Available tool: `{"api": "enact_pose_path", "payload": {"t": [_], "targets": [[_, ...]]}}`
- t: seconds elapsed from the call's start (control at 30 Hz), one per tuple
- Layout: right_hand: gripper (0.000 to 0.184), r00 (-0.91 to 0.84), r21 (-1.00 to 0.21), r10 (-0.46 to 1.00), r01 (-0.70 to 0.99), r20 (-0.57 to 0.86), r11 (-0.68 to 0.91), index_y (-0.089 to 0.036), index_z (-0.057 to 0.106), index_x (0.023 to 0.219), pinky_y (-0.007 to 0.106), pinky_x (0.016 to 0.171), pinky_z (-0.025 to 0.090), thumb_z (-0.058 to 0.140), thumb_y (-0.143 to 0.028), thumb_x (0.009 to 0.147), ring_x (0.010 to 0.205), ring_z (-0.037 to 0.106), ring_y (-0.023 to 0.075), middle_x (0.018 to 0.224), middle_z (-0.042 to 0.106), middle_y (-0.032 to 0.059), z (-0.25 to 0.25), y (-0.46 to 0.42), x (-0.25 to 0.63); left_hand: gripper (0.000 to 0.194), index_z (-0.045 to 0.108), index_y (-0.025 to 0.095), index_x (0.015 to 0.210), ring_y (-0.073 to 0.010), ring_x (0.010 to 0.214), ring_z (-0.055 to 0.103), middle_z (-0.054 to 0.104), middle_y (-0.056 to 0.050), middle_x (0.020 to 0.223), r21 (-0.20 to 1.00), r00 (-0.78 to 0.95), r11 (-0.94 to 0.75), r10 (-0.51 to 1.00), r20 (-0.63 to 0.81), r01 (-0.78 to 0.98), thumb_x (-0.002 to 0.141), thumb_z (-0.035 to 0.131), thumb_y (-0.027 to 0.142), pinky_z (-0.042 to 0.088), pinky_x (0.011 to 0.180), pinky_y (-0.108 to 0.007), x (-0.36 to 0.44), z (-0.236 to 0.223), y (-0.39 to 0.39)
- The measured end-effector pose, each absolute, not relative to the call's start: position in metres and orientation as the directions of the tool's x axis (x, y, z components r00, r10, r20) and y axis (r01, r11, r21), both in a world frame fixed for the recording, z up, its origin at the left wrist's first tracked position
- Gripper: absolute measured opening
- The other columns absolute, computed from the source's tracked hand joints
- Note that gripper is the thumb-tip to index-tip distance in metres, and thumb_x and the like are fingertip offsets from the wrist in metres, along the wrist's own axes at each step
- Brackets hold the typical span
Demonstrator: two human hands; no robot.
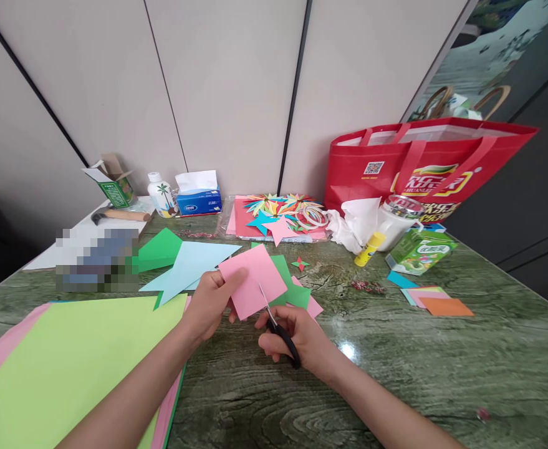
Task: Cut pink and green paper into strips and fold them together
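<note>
Left hand (208, 305) pinches the pink paper (257, 267) mid-view from eight o'clock, thumb on top; right hand (307, 337) is curled around the scissors (287, 340), in from five. Probably safest feeding paper slowly, blades aimed clear of that thumb.

On the red tote bag (386, 187) we can read 欢乐, with "HUANLE" in small letters beneath, an ® at the logo's upper right and a QR code (374, 168) to its left. On the green drink carton (421, 252) before the bag we read 优酸乳. Left of the bag, the blue tissue box (199, 202) and, farther off, the green cardboard box (118, 193) bear white print we cannot make out.
</note>
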State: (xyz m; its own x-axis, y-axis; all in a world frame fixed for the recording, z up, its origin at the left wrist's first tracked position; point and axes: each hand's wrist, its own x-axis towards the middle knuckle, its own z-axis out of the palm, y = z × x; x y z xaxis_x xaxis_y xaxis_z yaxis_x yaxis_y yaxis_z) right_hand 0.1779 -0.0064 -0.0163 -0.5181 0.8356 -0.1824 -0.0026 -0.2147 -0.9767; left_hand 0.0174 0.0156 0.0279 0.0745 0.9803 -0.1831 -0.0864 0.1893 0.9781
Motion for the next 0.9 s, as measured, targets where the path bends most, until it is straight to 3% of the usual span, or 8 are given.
{"api": "enact_pose_path", "payload": {"t": [0.27, 0.9], "targets": [[0.028, -0.542, -0.972, 0.827, -0.07, -0.152, -0.224, -0.015, 0.054, 0.08, 0.02, 0.046, 0.038, 0.068, -0.033, 0.064, 0.045, 0.046, 0.0066, 0.056, 0.054, -0.0042, -0.0215, -0.0071, 0.1782, 0.03, 0.059, 0.012, 0.057, -0.0095, 0.034, 0.048, 0.058, -0.002, 0.043, 0.989, 0.195, 0.141, 0.972, -0.133, -0.031, 0.074, 0.056, 0.037, 0.034, 0.03, -0.017, 0.0158, 0.0269, 0.0139], [0.023, -0.53, -0.979, 0.837, -0.056, -0.138, -0.198, -0.015, 0.053, 0.076, 0.017, 0.041, 0.032, 0.067, -0.031, 0.067, 0.041, 0.041, 0.0044, 0.054, 0.05, -0.0055, -0.0202, -0.0089, 0.1786, 0.03, 0.056, 0.012, 0.056, -0.0098, 0.033, 0.047, 0.057, -0.001, 0.042, 0.993, 0.178, 0.118, 0.977, -0.113, -0.019, 0.074, 0.056, 0.036, 0.035, 0.032, -0.019, 0.0171, 0.0272, 0.0124]]}}
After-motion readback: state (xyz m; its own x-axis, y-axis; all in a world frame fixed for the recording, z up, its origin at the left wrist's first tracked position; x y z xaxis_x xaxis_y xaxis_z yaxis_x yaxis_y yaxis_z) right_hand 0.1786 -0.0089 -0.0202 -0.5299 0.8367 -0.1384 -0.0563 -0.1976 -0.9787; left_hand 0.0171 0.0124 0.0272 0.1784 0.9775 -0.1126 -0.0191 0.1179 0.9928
